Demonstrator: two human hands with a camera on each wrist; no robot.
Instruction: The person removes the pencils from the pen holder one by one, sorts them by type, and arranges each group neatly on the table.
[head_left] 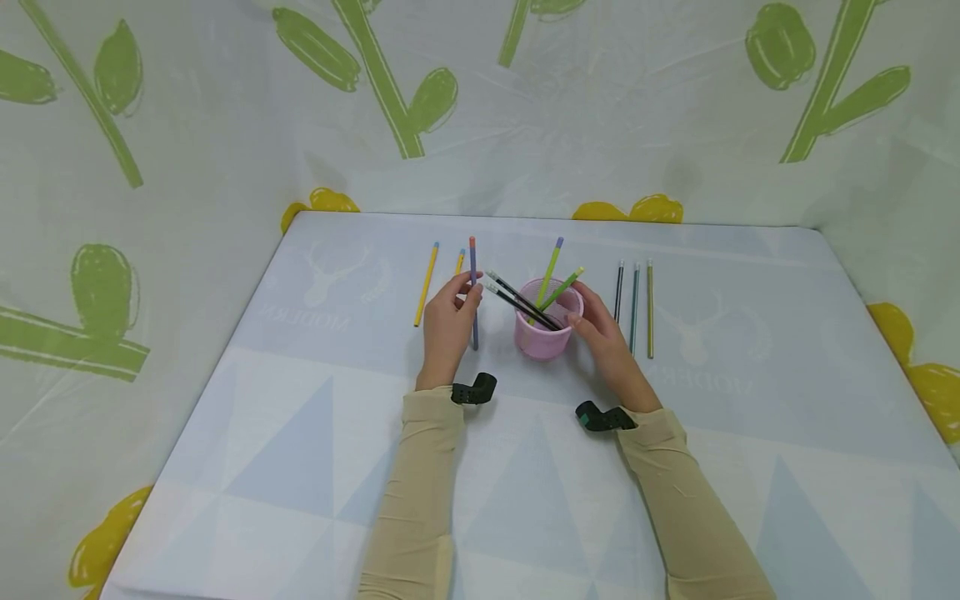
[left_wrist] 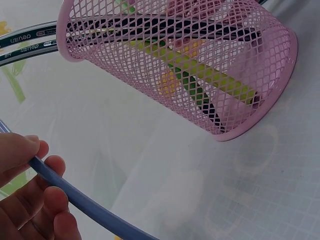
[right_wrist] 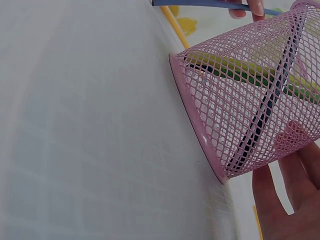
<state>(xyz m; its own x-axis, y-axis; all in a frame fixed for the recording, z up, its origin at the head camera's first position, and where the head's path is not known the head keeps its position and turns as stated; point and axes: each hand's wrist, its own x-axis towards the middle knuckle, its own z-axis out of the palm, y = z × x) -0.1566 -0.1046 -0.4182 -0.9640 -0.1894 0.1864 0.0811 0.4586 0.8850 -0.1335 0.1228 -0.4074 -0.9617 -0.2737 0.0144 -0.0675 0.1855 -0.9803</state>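
Note:
My left hand [head_left: 447, 329] pinches a blue pencil [head_left: 473, 257] with an orange end, holding it roughly upright left of the cup. In the left wrist view, thumb and fingertips close on that blue pencil [left_wrist: 92, 205]. A pink mesh pencil cup [head_left: 542, 345] stands on the table, its rim gripped at the right side by my right hand [head_left: 609, 346]. Two black pencils [head_left: 517, 302] lean left inside it, along with a yellow-green pencil [head_left: 551, 265] and a darker green pencil [head_left: 566, 284]. In the right wrist view, fingers [right_wrist: 295, 182] lie against the mesh cup [right_wrist: 210, 135].
Left of my left hand lie a yellow pencil [head_left: 427, 283] and a second yellow pencil [head_left: 460, 262], partly hidden. To the right are a dark pencil [head_left: 618, 287], a teal pencil [head_left: 635, 308] and an olive pencil [head_left: 650, 308]. A patterned cloth covers the table [head_left: 540, 500].

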